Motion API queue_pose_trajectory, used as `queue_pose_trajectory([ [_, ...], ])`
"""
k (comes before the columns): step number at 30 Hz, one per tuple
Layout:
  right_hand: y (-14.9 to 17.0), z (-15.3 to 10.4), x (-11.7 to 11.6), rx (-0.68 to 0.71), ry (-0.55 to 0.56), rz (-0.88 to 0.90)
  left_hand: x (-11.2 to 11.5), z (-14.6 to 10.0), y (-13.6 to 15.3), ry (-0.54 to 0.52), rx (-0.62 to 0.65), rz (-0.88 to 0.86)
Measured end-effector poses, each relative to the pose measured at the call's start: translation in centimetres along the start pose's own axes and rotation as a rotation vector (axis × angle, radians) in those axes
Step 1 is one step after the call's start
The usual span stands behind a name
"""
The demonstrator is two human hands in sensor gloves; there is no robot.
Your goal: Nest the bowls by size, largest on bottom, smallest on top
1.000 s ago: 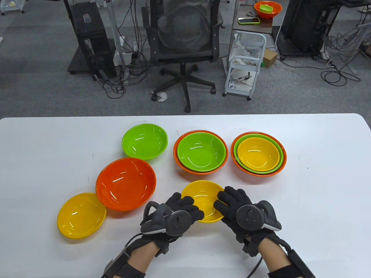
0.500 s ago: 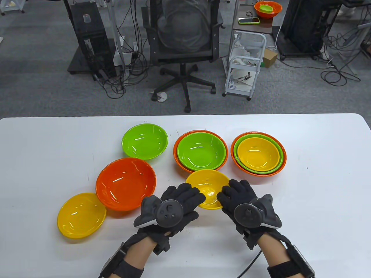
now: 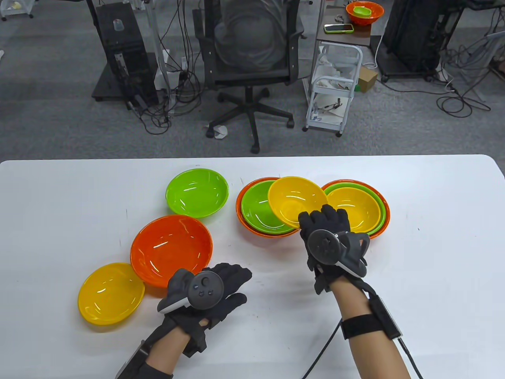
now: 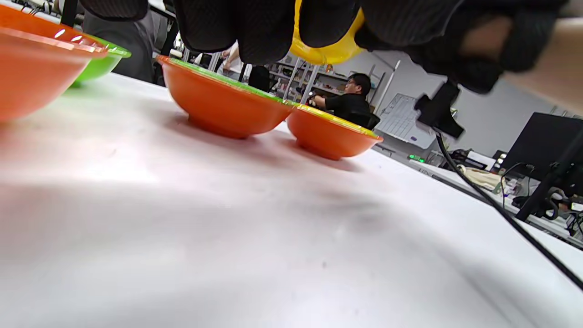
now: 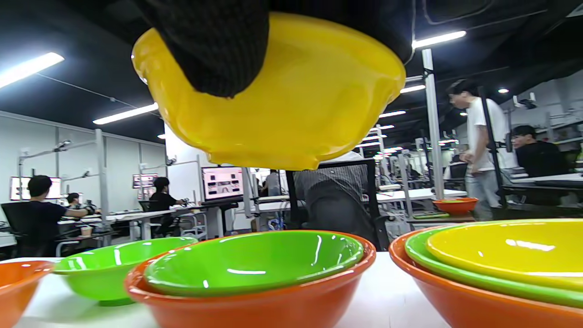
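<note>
My right hand (image 3: 321,223) grips a small yellow bowl (image 3: 296,200) by its near rim and holds it in the air, tilted, over the right side of a green bowl nested in an orange bowl (image 3: 260,209). In the right wrist view the yellow bowl (image 5: 291,105) hangs above that green-in-orange pair (image 5: 255,273). A finished stack of orange, green and yellow bowls (image 3: 359,209) stands to the right. My left hand (image 3: 225,288) rests empty and open on the table near a loose orange bowl (image 3: 171,250).
A loose green bowl (image 3: 197,192) stands at the back left and a loose yellow bowl (image 3: 111,294) at the front left. The white table (image 3: 434,256) has bare room on the right and front. A chair and cart stand beyond the far edge.
My right hand has lifted the yellow bowl off the table and carried it back over the green-in-orange pair. My left hand let go of it and drew back to the left.
</note>
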State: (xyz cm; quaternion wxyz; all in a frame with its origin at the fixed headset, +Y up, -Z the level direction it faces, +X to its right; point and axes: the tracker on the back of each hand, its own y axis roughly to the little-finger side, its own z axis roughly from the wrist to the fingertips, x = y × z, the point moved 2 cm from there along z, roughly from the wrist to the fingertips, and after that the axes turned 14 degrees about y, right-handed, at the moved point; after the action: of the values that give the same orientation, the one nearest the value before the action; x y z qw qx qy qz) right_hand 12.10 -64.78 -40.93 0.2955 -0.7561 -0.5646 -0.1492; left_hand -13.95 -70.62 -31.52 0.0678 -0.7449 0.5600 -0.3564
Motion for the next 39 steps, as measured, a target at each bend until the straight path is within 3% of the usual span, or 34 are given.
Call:
queue_pose_trajectory([
  [8, -1.0, 2.5, -4.8, -0.023, -0.084, -0.116, 1.8, 0.4, 0.9, 0.027, -0.046, 0.044],
  [15, -1.5, 2.6, -7.8, -0.023, -0.156, -0.194, 1.9, 0.4, 1.4, 0.045, -0.036, 0.026],
  [31, -2.8, 2.6, -10.4, 0.003, -0.214, -0.182, 2.2, 0.6, 1.9, 0.059, -0.040, -0.009],
  [39, -1.9, 2.2, -11.2, -0.025, -0.385, -0.084, 2.2, 0.7, 2.1, 0.064, -0.047, -0.018],
])
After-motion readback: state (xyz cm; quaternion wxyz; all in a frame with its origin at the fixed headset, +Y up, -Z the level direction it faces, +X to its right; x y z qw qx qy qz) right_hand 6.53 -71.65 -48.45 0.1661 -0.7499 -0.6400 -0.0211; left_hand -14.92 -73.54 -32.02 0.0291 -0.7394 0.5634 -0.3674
